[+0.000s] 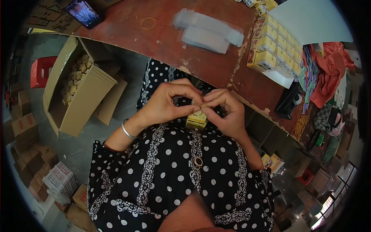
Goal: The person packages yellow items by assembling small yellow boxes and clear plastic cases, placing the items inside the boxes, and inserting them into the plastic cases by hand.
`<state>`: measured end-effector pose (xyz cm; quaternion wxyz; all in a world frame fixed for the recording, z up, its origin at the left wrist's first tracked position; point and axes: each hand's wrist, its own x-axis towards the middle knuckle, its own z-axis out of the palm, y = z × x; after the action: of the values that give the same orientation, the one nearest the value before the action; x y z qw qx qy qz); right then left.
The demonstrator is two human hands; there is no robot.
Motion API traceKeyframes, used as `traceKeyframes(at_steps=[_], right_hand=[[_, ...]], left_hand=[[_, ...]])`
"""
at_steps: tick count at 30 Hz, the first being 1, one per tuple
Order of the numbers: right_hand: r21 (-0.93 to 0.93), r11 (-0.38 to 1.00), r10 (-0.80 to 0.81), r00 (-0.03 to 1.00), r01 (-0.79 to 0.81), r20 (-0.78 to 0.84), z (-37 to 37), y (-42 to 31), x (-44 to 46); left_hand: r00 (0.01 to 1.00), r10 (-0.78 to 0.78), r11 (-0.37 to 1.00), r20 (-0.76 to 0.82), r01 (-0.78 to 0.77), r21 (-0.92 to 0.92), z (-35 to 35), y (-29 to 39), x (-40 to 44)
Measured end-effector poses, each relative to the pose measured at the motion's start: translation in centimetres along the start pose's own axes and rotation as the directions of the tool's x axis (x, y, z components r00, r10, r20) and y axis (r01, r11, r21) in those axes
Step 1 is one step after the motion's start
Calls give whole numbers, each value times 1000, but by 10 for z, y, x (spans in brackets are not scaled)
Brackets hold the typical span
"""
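Both left hand and right hand are pinched shut, on what cannot be told; the small yellow cardboard box just beneath should be kept steady.

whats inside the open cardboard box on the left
The cardboard box holds a heap of small yellowish pieces. Whatever lies beneath the top ones is covered.

No text can be read; marks on the yellow box and brown cartons are too small.
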<state>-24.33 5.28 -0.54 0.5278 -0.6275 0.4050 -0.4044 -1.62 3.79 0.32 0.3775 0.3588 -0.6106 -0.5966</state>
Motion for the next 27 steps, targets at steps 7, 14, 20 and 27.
traceKeyframes(at_steps=[7,14,20,27], right_hand=[[63,992,110,994,-109,-19,2,-16,11],[86,979,183,983,-183,3,1,-18,16],[-38,995,95,994,-93,56,-6,-11,14],[-168,975,-136,987,148,81,-10,-6,5]], left_hand=[[994,-84,991,-64,77,-109,2,4,4],[989,-117,986,-90,105,-133,5,-2,2],[984,-163,975,-76,148,-164,5,-3,-2],[995,1,999,-99,-5,-44,11,-9,-7]])
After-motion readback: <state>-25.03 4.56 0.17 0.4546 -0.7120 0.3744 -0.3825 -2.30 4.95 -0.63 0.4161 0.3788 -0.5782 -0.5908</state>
